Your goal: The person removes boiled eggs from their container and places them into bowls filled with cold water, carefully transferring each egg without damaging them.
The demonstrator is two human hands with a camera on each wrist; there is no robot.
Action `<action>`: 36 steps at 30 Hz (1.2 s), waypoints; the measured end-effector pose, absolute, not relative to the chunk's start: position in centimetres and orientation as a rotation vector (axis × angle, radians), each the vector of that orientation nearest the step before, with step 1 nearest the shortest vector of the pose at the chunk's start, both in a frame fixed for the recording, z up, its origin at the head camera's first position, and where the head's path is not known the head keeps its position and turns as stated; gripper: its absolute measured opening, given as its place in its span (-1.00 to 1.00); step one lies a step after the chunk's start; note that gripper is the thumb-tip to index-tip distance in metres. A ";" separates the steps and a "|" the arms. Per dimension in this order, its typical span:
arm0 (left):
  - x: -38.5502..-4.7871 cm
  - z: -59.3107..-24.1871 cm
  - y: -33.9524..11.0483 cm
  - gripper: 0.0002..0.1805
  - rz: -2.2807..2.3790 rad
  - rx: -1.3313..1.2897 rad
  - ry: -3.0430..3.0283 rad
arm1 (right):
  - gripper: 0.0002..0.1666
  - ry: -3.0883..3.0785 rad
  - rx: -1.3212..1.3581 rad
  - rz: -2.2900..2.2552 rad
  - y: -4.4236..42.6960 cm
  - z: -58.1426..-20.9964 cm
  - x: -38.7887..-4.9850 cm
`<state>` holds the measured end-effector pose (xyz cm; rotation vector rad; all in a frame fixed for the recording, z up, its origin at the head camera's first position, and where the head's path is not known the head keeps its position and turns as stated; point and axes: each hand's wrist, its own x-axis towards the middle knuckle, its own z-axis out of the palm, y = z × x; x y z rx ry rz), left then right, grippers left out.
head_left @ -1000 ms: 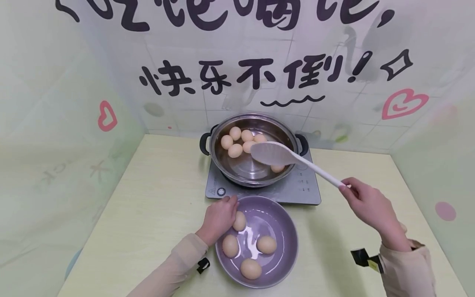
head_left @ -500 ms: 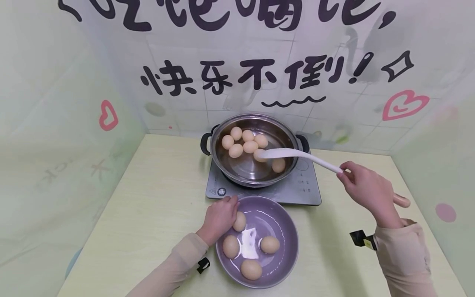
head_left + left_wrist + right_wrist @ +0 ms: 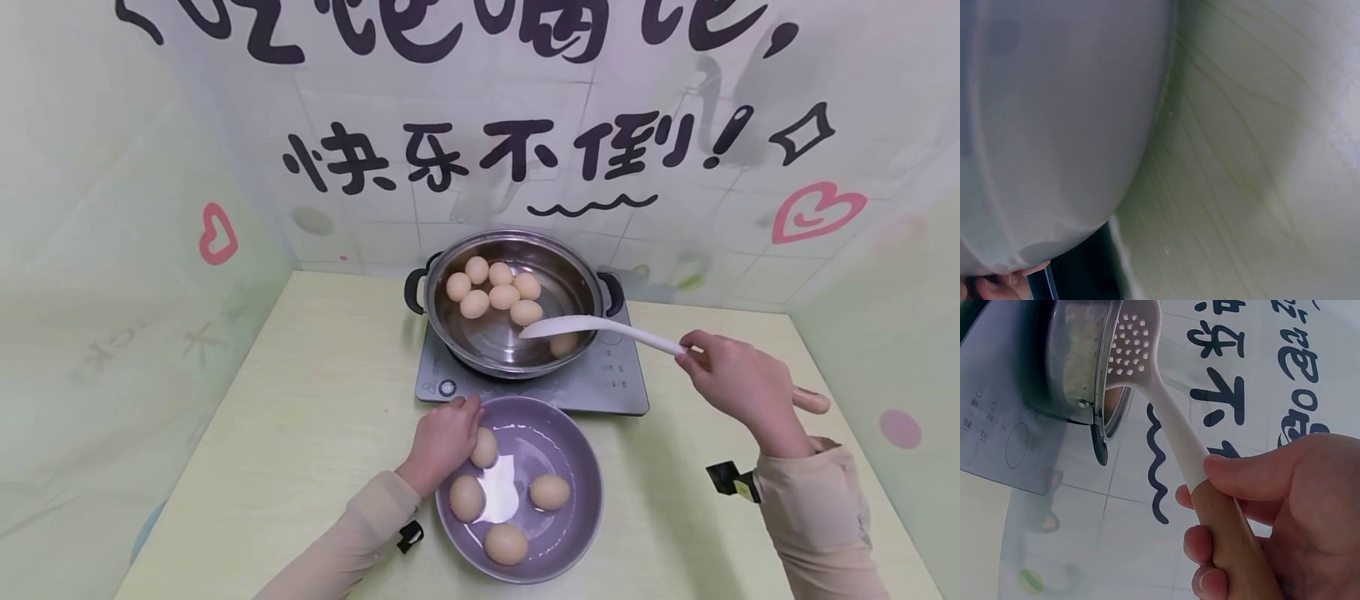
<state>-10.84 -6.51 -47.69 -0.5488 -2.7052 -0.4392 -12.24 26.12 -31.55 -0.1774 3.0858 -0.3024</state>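
My right hand [image 3: 738,379] grips the wooden handle [image 3: 1229,531] of a white slotted spoon [image 3: 570,325], whose head [image 3: 1130,347] is tilted over the right part of the steel pot [image 3: 487,354]. Several eggs [image 3: 504,297] lie in the pot, one of them [image 3: 563,344] partly hidden under the spoon. With its fingers curled over the rim, my left hand [image 3: 442,442] holds the upper left edge of a purple bowl [image 3: 585,533] holding several eggs [image 3: 507,543]. In the left wrist view, the bowl's outer side [image 3: 1072,125] covers the left, with fingertips at its lower edge.
The pot stands on a grey induction cooker [image 3: 630,392] directly behind the bowl, its black handles [image 3: 414,291] at both sides. A pale wood table [image 3: 300,400] lies beneath, with a printed wall covering [image 3: 360,225] at the back and sides.
The spoon has turned edge-on and come slightly lower, uncovering eggs in the pot. My right hand has moved a little up. One egg in the bowl has shifted right; my left hand stays put.
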 end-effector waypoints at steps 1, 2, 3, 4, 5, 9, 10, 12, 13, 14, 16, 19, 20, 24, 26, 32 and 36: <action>-10.9 -47.7 -6.5 -0.86 -0.438 -0.548 -2.705 | -0.71 3.076 -0.175 -0.298 26.1 -31.5 -12.2; -10.9 -47.8 -6.5 -0.86 -0.438 -0.548 -2.703 | -0.70 3.068 -0.175 -0.293 26.0 -31.4 -12.2; -10.9 -47.8 -6.5 -0.86 -0.435 -0.548 -2.701 | -0.69 3.060 -0.174 -0.290 26.0 -31.4 -12.2; -10.9 -47.8 -6.5 -0.86 -0.433 -0.547 -2.699 | -0.69 3.054 -0.176 -0.286 25.9 -31.3 -12.2; -10.9 -47.8 -6.5 -0.86 -0.432 -0.548 -2.697 | -0.69 3.048 -0.180 -0.280 25.9 -31.3 -12.2; -10.9 -47.9 -6.5 -0.85 -0.431 -0.546 -2.695 | -0.67 3.014 -0.198 -0.281 25.6 -31.2 -12.1; -10.9 -47.9 -6.5 -0.85 -0.433 -0.545 -2.696 | -0.66 3.003 -0.201 -0.284 25.5 -31.2 -12.0; -10.9 -47.8 -6.5 -0.85 -0.435 -0.543 -2.699 | -0.65 2.988 -0.205 -0.289 25.3 -31.2 -11.8; -10.9 -47.8 -6.5 -0.84 -0.436 -0.542 -2.701 | -0.65 2.983 -0.206 -0.291 25.2 -31.2 -11.8; -10.9 -47.8 -6.5 -0.84 -0.436 -0.541 -2.703 | -0.65 2.981 -0.208 -0.295 25.1 -31.3 -11.7; -10.9 -47.8 -6.5 -0.84 -0.436 -0.540 -2.707 | -0.67 2.985 -0.219 -0.303 24.9 -31.4 -11.5; -10.9 -47.9 -6.5 -0.84 -0.436 -0.539 -2.710 | -0.71 2.998 -0.244 -0.317 24.5 -31.7 -11.3; -10.9 -47.9 -6.5 -0.84 -0.438 -0.541 -2.710 | -0.72 3.000 -0.251 -0.326 24.3 -31.8 -11.2; -10.9 -47.9 -6.5 -0.86 -0.442 -0.546 -2.704 | -0.75 3.003 -0.273 -0.357 23.8 -32.6 -11.1; -10.8 -47.9 -6.5 -0.87 -0.442 -0.545 -2.701 | -0.75 2.999 -0.280 -0.375 23.6 -33.0 -11.2; -10.9 -47.9 -6.5 -0.88 -0.438 -0.548 -2.689 | -0.74 2.983 -0.299 -0.436 23.1 -34.2 -11.3; -10.9 -48.0 -6.5 -0.88 -0.437 -0.542 -2.697 | -0.74 2.967 -0.306 -0.465 22.8 -34.6 -11.6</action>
